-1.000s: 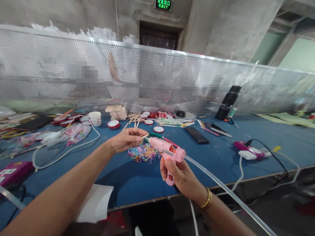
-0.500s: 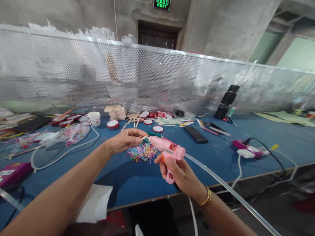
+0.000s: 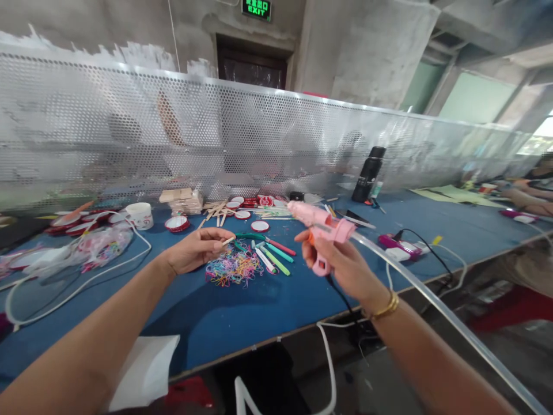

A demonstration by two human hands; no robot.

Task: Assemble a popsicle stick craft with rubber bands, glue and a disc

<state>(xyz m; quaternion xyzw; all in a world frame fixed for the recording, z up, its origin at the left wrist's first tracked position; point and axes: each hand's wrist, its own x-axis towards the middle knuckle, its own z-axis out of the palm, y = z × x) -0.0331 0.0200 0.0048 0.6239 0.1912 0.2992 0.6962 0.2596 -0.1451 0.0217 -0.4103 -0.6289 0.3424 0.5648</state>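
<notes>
My right hand is wrapped round the handle of a pink hot glue gun, its nozzle aimed up and to the left. A long clear glue stick runs out of the gun's back. Between thumb and fingertips, my left hand pinches a small pale stick; most of it is hidden by the fingers. Just below and right of that hand lies a heap of colourful thin strands on the blue table. Several markers lie to the right of the heap.
Along the back stand a white paper cup, wooden sticks, red-rimmed round lids and a black bottle. A perforated metal screen closes off the far side. A purple power strip with cords lies right; another person's arm shows beyond.
My right hand has moved the glue gun up and to the right, away from the stick in my left hand. The view has turned right, and the markers are now uncovered.
</notes>
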